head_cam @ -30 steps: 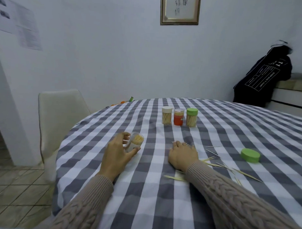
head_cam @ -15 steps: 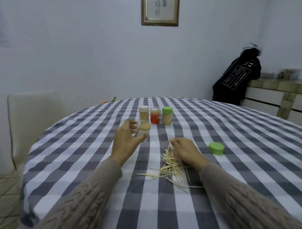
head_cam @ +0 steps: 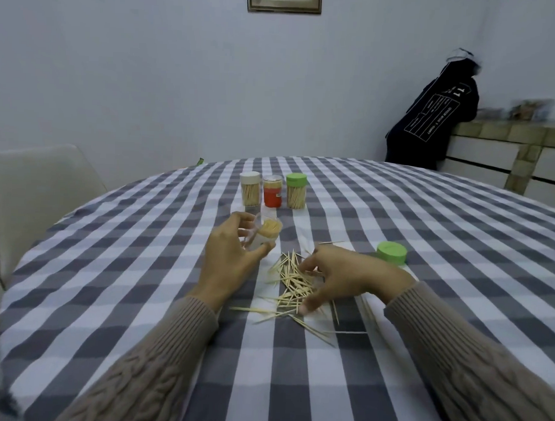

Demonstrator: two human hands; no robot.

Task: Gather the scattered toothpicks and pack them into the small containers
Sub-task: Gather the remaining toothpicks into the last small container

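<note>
My left hand (head_cam: 229,259) grips a small clear open container (head_cam: 264,235), tilted and packed with toothpicks. A loose pile of toothpicks (head_cam: 291,283) lies on the checked tablecloth just right of that hand. Over the pile's right side hovers my right hand (head_cam: 346,279), fingers curled down among the sticks; whether it pinches any is hidden. A loose green lid (head_cam: 391,252) lies right of it. Three closed containers stand further back: a white-lidded one (head_cam: 249,189), an orange one (head_cam: 273,191) and a green-lidded one (head_cam: 296,191).
The round table (head_cam: 426,234) wears a grey-and-white checked cloth. A pale chair (head_cam: 34,195) stands at the left edge. A dark jacket (head_cam: 430,121) hangs at the back right beside a tiled counter (head_cam: 508,149).
The view has swung left to right and tilted down. My right hand swept the scattered toothpicks into a pile. My left hand carried the open container toward the middle.
</note>
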